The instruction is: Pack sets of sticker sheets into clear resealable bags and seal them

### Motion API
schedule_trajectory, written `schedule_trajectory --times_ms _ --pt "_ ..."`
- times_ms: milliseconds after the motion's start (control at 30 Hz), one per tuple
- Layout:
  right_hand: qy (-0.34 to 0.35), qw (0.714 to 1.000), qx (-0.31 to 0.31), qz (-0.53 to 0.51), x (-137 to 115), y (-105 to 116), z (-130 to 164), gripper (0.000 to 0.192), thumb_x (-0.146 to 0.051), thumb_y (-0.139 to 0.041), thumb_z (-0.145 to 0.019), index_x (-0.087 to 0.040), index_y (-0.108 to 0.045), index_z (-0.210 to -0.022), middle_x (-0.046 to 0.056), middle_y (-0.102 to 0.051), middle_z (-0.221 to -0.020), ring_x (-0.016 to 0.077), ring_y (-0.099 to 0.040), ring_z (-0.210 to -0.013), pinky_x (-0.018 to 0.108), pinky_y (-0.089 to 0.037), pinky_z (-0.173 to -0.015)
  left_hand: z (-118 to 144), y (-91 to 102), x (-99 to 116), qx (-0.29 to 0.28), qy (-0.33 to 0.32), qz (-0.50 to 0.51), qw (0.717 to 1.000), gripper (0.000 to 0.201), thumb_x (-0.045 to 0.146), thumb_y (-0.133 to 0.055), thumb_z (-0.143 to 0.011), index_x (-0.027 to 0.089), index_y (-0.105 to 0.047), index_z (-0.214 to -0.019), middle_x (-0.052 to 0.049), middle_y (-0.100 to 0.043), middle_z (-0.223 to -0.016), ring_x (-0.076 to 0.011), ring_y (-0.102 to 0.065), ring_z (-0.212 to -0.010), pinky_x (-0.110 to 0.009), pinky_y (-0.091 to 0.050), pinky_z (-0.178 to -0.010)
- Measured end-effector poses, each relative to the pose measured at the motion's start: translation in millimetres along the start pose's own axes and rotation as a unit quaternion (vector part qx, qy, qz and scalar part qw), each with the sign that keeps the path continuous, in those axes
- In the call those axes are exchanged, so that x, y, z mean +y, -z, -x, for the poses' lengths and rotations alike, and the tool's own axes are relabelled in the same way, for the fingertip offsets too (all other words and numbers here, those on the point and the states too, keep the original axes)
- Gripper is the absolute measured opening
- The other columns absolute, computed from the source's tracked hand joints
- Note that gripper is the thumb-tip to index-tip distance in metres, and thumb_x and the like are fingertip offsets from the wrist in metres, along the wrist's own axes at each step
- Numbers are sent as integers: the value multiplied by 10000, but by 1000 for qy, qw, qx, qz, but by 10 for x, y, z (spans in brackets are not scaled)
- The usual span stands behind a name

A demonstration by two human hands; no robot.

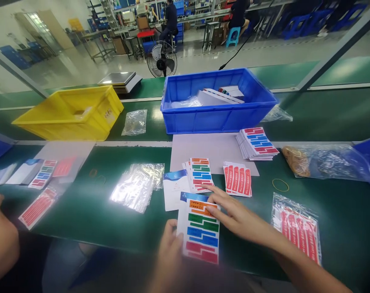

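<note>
Colour-striped label sheet (200, 228) sits pinched at its lower edge by the left hand (169, 248), steadying it while the right hand (233, 215), fingers spread flat, presses on top.

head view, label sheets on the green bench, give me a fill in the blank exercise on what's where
1. The left hand holds a striped label sheet by its ____ edge.
2. The right hand rests its fingertips on the same sheet, just below a stack of striped sheets and beside a small pile of ____ label sheets.
3. The blue bin stands to the right of a ____ bin.
4. A loose rubber band lies on the bench to the ____ of that small pile.

Missing words: left; red; yellow; right
</note>
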State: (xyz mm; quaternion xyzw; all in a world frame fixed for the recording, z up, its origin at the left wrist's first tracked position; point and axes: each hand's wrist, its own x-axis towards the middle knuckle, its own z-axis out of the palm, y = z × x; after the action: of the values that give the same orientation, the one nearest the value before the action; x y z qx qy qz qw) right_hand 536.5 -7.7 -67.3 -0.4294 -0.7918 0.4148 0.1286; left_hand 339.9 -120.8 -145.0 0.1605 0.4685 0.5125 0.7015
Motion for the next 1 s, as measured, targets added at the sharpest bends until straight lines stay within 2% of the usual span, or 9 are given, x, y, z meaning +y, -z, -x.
schedule_trajectory --times_ms 100,200,333,400,467,567,667,833,1000 --pt "-18 999 25 38 77 -191 19 286 -390 -356 -973 -199 -522 -838 73 -640 -982 202 -618 -913 294 -486 -750 4 -84 -76 -46 10 19 999 402 491 -627 -803 177 -480 -1008 -103 -692 -941 -269 -679 -828 -393 -541 -733" --pt "-24 998 42 36 110 -268 97 257 -363 -376 -974 -200 -512 -828 0 -616 -741 141 -592 -663 247 -443 -592 0 -112 -124 -59 35 -39 997 496 481 -675 -773 174 -520 -1130 -115 -676 -1020 -265 -669 -878 -364 -537 -756" --pt "-33 992 105 55 304 -168 142 199 -367 -407 -954 -217 -538 -957 3 -655 -910 130 -627 -806 233 -491 -721 -9 -144 -128 -38 85 -108 990 582 431 -728 -737 178 -531 -1224 -122 -664 -1078 -264 -658 -935 -355 -530 -804" --pt "-63 979 168 91 558 11 84 265 -381 -388 -944 -196 -542 -1054 68 -638 -1059 190 -606 -977 312 -476 -874 -6 -157 -119 -30 102 -110 988 602 451 -720 -740 177 -532 -1242 -133 -659 -1099 -265 -659 -934 -370 -531 -814" --pt "-108 958 225 138 883 247 -8 389 -394 -391 -911 -126 -531 -1155 172 -579 -1179 307 -533 -1114 460 -404 -965 4 -165 -113 -17 108 -106 988 612 460 -716 -741 185 -528 -1254 -138 -653 -1121 -266 -663 -928 -381 -536 -809" --pt "-149 945 227 183 1338 574 -131 535 -441 -498 -813 -51 -565 -1173 250 -529 -1229 419 -483 -1138 556 -364 -960 24 -173 -116 3 100 -106 989 600 462 -712 -744 189 -536 -1249 -133 -669 -1079 -266 -675 -886 -387 -544 -785" --pt "-156 951 188 189 1595 732 -190 466 -483 -538 -772 -112 -643 -1033 191 -618 -1103 372 -568 -1012 503 -432 -888 37 -191 -117 10 96 -90 991 593 453 -723 -735 184 -552 -1235 -134 -677 -1053 -268 -685 -850 -404 -543 -797" --pt "-146 950 206 184 1629 717 -216 327 -453 -512 -787 -186 -632 -933 111 -638 -1038 302 -573 -986 432 -437 -863 31 -251 -86 2 92 -29 995 585 431 -717 -749 193 -529 -1249 -147 -660 -1121 -302 -681 -908 -452 -547 -795" --pt "-148 948 246 136 1322 760 -79 310 -476 -481 -832 -191 -596 -790 81 -661 -922 260 -599 -899 380 -448 -808 -30 -244 -85 23 64 -52 996 575 431 -729 -734 180 -546 -1218 -139 -680 -1065 -296 -681 -894 -436 -549 -783"
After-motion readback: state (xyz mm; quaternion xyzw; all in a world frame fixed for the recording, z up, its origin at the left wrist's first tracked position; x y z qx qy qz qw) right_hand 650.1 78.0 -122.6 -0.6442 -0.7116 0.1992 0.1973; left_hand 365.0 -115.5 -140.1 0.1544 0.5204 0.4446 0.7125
